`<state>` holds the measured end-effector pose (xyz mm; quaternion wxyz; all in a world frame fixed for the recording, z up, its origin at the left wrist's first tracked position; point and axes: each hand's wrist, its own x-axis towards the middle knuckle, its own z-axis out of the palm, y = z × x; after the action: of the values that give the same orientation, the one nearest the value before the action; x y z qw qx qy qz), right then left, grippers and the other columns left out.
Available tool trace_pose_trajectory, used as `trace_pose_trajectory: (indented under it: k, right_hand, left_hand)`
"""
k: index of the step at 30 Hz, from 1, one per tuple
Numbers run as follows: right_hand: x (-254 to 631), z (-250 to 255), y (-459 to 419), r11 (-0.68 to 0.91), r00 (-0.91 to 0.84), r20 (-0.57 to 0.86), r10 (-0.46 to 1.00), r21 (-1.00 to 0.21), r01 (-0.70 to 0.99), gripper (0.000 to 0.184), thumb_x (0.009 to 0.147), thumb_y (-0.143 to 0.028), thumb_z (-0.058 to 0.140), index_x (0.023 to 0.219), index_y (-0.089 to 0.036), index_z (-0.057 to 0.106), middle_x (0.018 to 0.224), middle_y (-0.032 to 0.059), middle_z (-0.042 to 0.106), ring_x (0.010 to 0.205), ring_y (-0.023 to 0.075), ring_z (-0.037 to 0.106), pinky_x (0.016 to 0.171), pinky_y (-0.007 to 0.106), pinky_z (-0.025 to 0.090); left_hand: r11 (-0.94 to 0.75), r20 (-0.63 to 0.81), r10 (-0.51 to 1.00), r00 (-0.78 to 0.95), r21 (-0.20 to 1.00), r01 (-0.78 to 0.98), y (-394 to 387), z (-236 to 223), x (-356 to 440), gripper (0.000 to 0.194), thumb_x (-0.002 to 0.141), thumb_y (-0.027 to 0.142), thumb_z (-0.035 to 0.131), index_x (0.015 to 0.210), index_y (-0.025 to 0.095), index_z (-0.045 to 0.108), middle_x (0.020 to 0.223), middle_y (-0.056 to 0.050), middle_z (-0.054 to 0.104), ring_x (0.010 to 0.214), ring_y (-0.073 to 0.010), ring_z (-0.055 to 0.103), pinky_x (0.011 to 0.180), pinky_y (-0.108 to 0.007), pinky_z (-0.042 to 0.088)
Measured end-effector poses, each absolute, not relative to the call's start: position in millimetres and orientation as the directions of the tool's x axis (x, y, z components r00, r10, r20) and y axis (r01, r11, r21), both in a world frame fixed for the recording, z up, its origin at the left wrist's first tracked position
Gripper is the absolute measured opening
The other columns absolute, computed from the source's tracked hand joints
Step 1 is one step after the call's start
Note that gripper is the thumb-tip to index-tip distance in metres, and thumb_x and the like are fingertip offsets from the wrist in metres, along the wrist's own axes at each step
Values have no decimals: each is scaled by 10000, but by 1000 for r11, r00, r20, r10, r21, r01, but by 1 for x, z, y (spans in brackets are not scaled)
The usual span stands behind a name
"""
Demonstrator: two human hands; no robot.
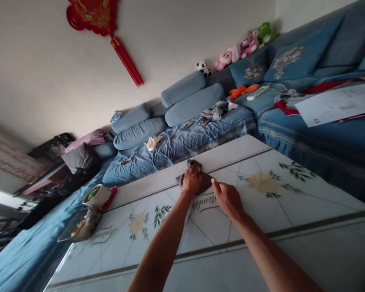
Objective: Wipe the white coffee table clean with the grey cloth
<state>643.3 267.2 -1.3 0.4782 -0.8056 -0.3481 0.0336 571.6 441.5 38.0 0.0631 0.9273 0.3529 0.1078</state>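
While left hand (191, 180) clenches dark cloth (205, 182), right hand (228, 198) empty; white bowl (97, 196) holds greens (93, 193).

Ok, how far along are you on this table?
Nothing clearly looks finished; the surface shows no visible wet or wiped patch. In hand: your left hand grips a dark cloth on the table, right hand beside it. Left: the bowl and plate still stand at the far end.

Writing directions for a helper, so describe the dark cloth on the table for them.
Facing the blue sofa, find the white table printed with green leaves and pale flowers. Near its sofa-side edge lies a small dark cloth under the left hand, the right hand beside it. Unlike the pale crumpled rag on the sofa, it is dark and lies on the table.
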Motion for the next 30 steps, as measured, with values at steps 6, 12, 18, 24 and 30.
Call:
trace_pose_trajectory:
  k: [6, 12, 18, 24, 30]
  right_hand:
    - [651, 9, 259, -171, 770, 253, 585, -890, 423, 893, 1117, -922, 183, 631, -275, 559, 633, 119, 673, 599, 213, 590, 682, 359, 381]
    - [643, 8, 262, -276, 767, 189, 613, -858, 432, 832, 1209, -758, 274, 638, -251, 604, 668, 113, 704, 603, 196, 573, 680, 351, 335]
    - [634, 8, 267, -378, 774, 176, 608, -793, 477, 755, 1261, -602, 354, 744, -216, 747, 774, 134, 789, 648, 194, 632, 666, 355, 280]
    - [635, 2, 268, -335, 764, 259, 591, -783, 524, 871, 1251, -694, 224, 719, -223, 728, 719, 145, 757, 616, 199, 630, 655, 360, 294]
    - [645, 6, 263, -182, 787, 290, 544, -875, 448, 922, 1160, -874, 173, 651, -261, 637, 681, 154, 724, 610, 208, 615, 657, 353, 356]
  left_hand:
    - [-922, 68, 328, 942, 239, 304, 305, 11, 436, 979, 903, 165, 693, 1838, 333, 456, 1933, -26, 366, 1769, -355, 420, 1499, -633, 337]
    - [-860, 121, 506, 854, 153, 487, 328, -14, 226, 1018, 891, 105, 581, 1847, 421, 426, 1905, -1, 407, 1758, -345, 444, 1431, -627, 455]
    - [-592, 195, 805, 560, 216, 776, 472, 30, 293, 601, 1121, 250, 454, 1691, 187, 634, 1799, -155, 577, 1645, -345, 600, 1400, -583, 490]
    - [-571, 161, 820, 549, 188, 799, 510, 57, 516, 574, 1127, 193, 488, 1660, 23, 616, 1801, -278, 528, 1712, -408, 499, 1454, -595, 400]
    - [-826, 151, 557, 817, 200, 527, 395, 32, 562, 648, 1075, 213, 598, 1722, 232, 618, 1839, -86, 540, 1687, -315, 535, 1473, -515, 407]
